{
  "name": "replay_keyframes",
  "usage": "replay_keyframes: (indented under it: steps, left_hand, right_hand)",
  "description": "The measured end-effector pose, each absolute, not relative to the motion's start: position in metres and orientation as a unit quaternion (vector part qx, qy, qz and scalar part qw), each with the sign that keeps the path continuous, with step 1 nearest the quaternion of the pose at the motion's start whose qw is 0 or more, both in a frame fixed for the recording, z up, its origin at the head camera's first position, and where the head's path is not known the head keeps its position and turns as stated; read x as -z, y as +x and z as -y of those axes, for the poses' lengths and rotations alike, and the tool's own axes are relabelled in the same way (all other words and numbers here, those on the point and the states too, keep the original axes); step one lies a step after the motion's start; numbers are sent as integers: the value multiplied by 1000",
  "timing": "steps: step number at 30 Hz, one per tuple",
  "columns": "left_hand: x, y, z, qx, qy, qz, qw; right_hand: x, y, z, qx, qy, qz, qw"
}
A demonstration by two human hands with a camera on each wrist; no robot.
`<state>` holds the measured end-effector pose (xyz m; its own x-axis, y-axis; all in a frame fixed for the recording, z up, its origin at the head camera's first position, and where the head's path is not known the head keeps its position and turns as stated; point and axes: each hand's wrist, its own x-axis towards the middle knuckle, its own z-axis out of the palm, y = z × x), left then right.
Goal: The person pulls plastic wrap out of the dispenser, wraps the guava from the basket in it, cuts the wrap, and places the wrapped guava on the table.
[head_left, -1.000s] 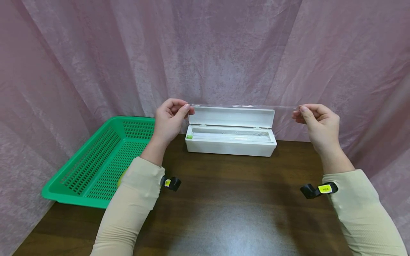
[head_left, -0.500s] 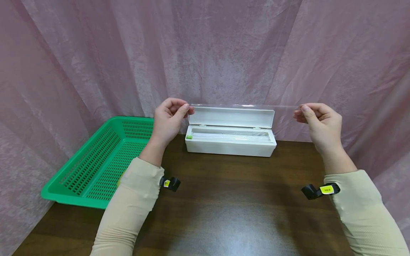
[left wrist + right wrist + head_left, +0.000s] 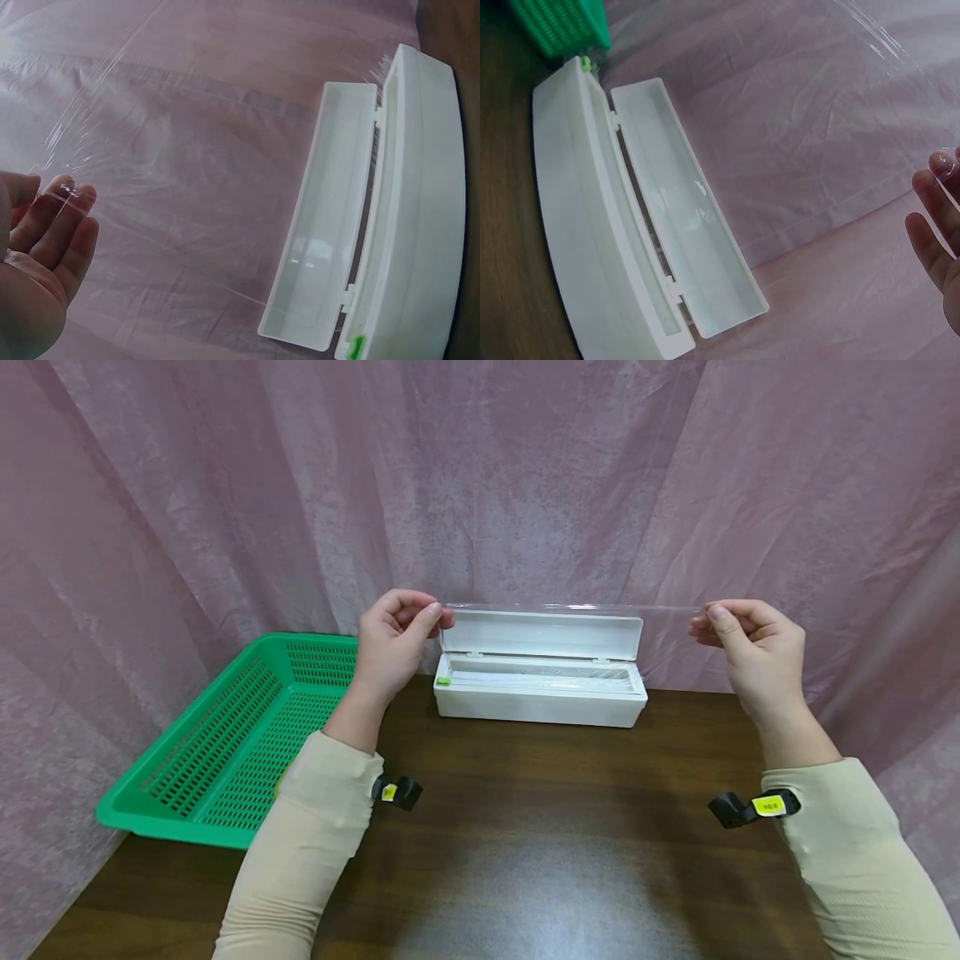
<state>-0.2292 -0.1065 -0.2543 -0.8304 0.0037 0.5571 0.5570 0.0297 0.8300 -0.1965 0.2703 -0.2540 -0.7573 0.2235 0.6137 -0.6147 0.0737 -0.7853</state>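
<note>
A clear sheet of plastic wrap [image 3: 577, 607] is stretched level between the two hands, above a white wrap dispenser box [image 3: 540, 708]. My left hand [image 3: 393, 639] pinches its left corner between thumb and index finger; in the left wrist view, creases in the wrap [image 3: 75, 142] fan out from those fingertips. At the other end, my right hand [image 3: 763, 652] pinches the right corner, though its thumb lies outside the right wrist view. The box's lid [image 3: 543, 635] stands raised at the back, and a small green slider [image 3: 444, 682] sits at the left end of its rim.
On the left of the brown wooden table [image 3: 540, 860] stands a green perforated basket [image 3: 187, 835], partly behind the left forearm. Something yellow [image 3: 281, 781] inside it is mostly hidden by the sleeve. A pink curtain [image 3: 525, 485] hangs behind the table.
My right hand has drifted slightly to the right, and my left hand very slightly to the left. Both keep their pinch on the plastic wrap. The box and basket have stayed put.
</note>
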Motion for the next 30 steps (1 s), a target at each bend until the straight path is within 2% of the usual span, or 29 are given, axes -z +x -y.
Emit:
replay_keyframes:
  steps: [30]
  left_hand:
    - [248, -221, 109, 659, -219, 686, 219]
  right_hand:
    - [247, -188, -271, -677, 184, 638, 318]
